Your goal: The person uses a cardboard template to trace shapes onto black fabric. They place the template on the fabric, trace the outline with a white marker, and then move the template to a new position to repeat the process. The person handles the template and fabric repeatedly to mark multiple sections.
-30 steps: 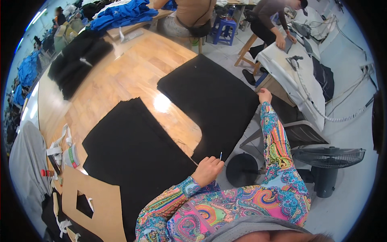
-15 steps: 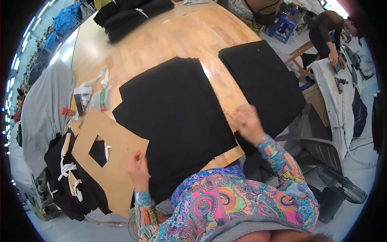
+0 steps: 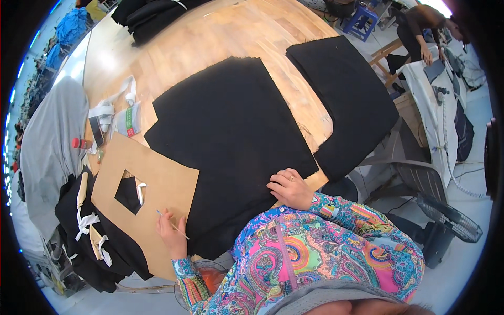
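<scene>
My left hand is closed round a slim, pale pen-like stick, over the near right part of a brown card pattern with a diamond-shaped cut-out. Right of the card, and touching it, a large piece of black fabric lies flat on the wooden table. At its near edge, close to my body, my right hand has its fingers bent on top and its thumb toward the edge, gripping the cloth. A second stack of black fabric lies to the right, separated by a strip of bare wood.
White tape, a plastic packet and a small red-capped bottle lie at the left. Dark cloth hangs at the near left. A grey chair and black fan stand right. Another person works beyond.
My right hand has come down and left from the gap between the fabrics to the near edge of the large piece. The left hand has dropped slightly, still holding the stick.
</scene>
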Tool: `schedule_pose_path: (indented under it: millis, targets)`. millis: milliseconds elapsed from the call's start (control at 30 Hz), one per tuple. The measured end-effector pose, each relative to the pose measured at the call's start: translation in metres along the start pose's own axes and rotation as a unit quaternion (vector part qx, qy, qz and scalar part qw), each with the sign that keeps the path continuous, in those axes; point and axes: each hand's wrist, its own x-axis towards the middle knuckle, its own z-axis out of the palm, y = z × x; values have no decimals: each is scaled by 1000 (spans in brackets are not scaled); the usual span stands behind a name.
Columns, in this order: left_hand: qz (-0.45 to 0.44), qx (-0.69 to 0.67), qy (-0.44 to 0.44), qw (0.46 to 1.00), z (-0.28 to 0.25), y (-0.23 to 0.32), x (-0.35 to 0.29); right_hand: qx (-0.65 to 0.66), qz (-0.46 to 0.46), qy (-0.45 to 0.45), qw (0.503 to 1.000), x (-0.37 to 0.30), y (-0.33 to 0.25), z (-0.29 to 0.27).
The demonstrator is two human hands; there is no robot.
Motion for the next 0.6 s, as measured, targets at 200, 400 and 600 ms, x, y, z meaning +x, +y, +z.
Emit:
schedule_pose_path:
  millis: [200,400,600]
  targets:
    - [101,23,-8,995,5,14,5,6,-25,-16,1000,1,-1,1]
    - [-75,22,48,996,-6,-28,31,26,-48,-67,996,48,-27,11]
    - [-143,60,15,988,-15,-64,40,100,-96,-113,984,49,-30,30]
